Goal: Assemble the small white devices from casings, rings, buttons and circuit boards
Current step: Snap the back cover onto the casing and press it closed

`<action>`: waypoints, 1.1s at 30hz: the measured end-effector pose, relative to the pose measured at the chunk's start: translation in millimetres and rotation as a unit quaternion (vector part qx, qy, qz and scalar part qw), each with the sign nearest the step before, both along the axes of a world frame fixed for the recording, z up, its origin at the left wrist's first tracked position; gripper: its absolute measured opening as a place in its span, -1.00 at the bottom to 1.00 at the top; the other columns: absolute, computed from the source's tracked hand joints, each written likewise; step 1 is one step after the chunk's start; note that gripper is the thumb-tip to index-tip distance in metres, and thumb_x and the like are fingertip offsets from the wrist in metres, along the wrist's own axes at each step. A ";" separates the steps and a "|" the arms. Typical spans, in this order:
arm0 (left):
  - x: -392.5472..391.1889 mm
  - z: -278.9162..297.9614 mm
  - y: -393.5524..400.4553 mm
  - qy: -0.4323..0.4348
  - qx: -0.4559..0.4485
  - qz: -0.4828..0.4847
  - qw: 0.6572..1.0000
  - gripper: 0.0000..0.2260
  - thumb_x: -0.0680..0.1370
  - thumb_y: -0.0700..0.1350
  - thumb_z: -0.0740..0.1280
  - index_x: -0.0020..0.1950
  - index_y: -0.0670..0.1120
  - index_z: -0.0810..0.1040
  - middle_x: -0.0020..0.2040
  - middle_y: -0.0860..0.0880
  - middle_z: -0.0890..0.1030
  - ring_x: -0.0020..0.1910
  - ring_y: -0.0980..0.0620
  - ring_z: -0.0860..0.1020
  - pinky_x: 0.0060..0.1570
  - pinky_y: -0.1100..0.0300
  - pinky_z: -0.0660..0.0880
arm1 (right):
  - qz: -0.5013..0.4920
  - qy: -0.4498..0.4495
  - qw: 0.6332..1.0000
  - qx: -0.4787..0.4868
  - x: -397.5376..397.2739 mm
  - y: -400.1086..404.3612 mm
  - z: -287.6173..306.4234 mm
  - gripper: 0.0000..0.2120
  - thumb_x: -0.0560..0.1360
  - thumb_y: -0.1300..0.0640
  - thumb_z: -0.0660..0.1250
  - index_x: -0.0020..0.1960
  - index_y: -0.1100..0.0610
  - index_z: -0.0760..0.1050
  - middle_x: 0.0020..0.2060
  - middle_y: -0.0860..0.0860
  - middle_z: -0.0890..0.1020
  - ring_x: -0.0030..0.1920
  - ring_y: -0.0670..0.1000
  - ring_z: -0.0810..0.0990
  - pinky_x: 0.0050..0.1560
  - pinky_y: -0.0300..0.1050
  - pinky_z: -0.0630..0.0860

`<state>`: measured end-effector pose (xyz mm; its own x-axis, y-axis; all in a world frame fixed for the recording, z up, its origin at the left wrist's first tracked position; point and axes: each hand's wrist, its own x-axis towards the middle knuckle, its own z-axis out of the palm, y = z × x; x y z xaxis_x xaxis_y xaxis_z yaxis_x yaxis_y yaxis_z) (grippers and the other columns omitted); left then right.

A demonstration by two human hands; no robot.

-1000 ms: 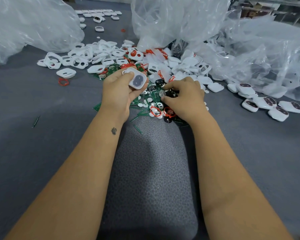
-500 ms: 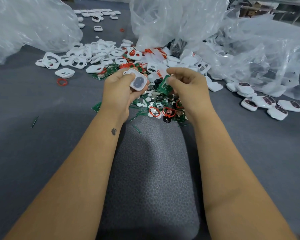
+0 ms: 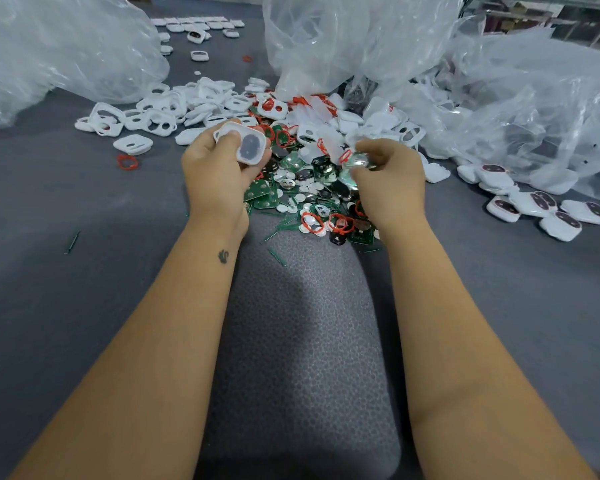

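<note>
My left hand [image 3: 219, 171] grips a white casing [image 3: 245, 145] with a dark oval button showing, its thumb pressed on the top. My right hand [image 3: 388, 181] pinches a small part [image 3: 355, 162] at its fingertips; it is blurred, greenish and shiny with a red ring beside it, and I cannot tell exactly what it is. Both hands hover over a pile of green circuit boards [image 3: 262, 195], red rings [image 3: 312, 223] and round white buttons [image 3: 297, 197]. Empty white casings [image 3: 160, 117] lie heaped behind the left hand.
Finished white devices [image 3: 548, 209] with dark buttons lie at the right. Large clear plastic bags [image 3: 59, 46] stand at the back left, centre and right. A grey padded mat [image 3: 302, 341] lies between my forearms. A loose red ring [image 3: 127, 162] rests on the grey table.
My right hand left the pile holding a green part, lifted it towards the casing, then drew slightly right. My left hand kept the casing nearly still.
</note>
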<state>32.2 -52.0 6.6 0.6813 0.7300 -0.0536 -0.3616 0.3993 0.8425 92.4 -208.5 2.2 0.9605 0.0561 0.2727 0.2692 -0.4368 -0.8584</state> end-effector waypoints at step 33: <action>1.4 -4.2 -12.2 0.025 0.059 -0.088 0.994 -0.82 0.61 -0.32 0.20 -0.08 -0.15 0.56 -0.03 -0.23 0.62 -0.09 -0.11 0.66 -0.16 0.16 0.63 | 0.134 0.046 0.960 0.243 -7.4 3.7 6.3 -0.72 0.44 0.41 0.39 0.06 0.12 0.56 -0.27 -0.03 0.64 -0.20 -0.03 0.58 -0.12 -0.19 0.53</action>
